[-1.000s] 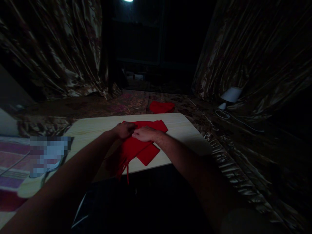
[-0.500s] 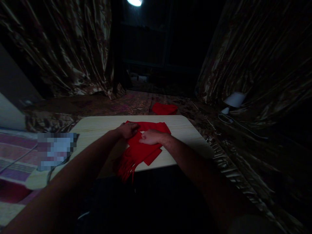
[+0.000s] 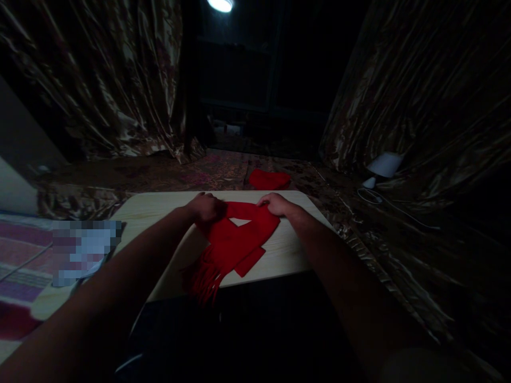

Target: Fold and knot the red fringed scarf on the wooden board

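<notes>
A red scarf lies looped on the pale wooden table, its ends crossing toward me. Fringe from one end hangs over the table's front edge, and bare wood shows through a small gap inside the loop. At the loop's far left corner, my left hand is closed on the fabric. My right hand pinches the far right corner between thumb and fingers. The far edge of the scarf runs between both hands.
Behind the table lies another folded red cloth on a patterned cover. A small white lamp with a cord stands at the right. Curtains frame a dark window. On the left sits a blurred-out object near striped bedding.
My right hand has moved from the scarf's middle up to its far right corner. My left hand has shifted slightly left and away. The gap inside the loop looks wider.
</notes>
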`<action>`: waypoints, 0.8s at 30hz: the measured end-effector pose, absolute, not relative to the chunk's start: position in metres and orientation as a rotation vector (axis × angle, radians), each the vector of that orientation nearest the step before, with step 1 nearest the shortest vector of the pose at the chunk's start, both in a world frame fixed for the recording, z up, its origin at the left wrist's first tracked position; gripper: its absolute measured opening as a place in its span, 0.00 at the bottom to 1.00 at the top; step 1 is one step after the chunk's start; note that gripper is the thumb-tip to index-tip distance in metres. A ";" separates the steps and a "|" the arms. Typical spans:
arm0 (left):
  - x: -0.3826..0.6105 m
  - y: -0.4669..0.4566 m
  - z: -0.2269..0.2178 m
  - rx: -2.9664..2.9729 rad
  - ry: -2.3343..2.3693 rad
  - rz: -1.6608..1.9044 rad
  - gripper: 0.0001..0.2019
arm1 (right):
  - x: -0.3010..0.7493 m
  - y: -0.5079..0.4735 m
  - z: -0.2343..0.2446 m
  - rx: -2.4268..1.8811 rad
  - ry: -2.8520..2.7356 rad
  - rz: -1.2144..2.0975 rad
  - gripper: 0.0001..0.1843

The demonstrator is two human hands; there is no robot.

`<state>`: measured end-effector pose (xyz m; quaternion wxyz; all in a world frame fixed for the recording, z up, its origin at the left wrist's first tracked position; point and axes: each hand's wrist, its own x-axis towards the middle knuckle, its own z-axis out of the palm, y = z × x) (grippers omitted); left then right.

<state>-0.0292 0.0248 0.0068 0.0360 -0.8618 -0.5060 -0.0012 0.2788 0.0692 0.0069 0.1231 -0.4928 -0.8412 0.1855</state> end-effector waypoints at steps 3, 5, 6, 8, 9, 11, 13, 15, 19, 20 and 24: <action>-0.020 0.027 0.009 -2.709 -1.493 -0.065 0.19 | 0.278 0.073 0.012 -1.322 -2.689 0.431 0.25; -0.006 0.026 0.007 -2.821 -1.451 -0.210 0.20 | 0.276 0.073 0.015 -1.353 -2.729 0.412 0.21; 0.003 0.026 0.005 -2.889 -1.425 -0.291 0.21 | 0.275 0.073 0.016 -1.393 -2.709 0.430 0.19; 0.024 0.023 0.000 -3.013 -1.352 -0.381 0.23 | 0.275 0.072 0.017 -1.457 -2.635 0.492 0.16; 0.035 0.022 -0.002 -3.059 -1.305 -0.406 0.23 | 0.275 0.072 0.017 -1.467 -2.591 0.528 0.16; 0.055 0.020 -0.006 -3.116 -1.190 -0.433 0.23 | 0.276 0.072 0.018 -1.441 -2.511 0.599 0.16; 0.070 0.021 -0.009 -3.129 -1.080 -0.403 0.20 | 0.277 0.071 0.020 -1.391 -2.443 0.653 0.16; 0.079 0.025 -0.012 -3.126 -0.992 -0.332 0.17 | 0.277 0.070 0.022 -1.361 -2.373 0.693 0.16; 0.082 0.042 -0.017 -3.172 -0.913 -0.266 0.19 | 0.276 0.068 0.027 -1.310 -2.235 0.782 0.16; 0.082 0.046 -0.018 -3.178 -0.928 -0.273 0.20 | 0.276 0.068 0.027 -1.292 -2.212 0.810 0.16; 0.081 0.052 -0.021 -3.171 -1.116 -0.292 0.25 | 0.274 0.071 0.019 -1.262 -2.182 0.926 0.15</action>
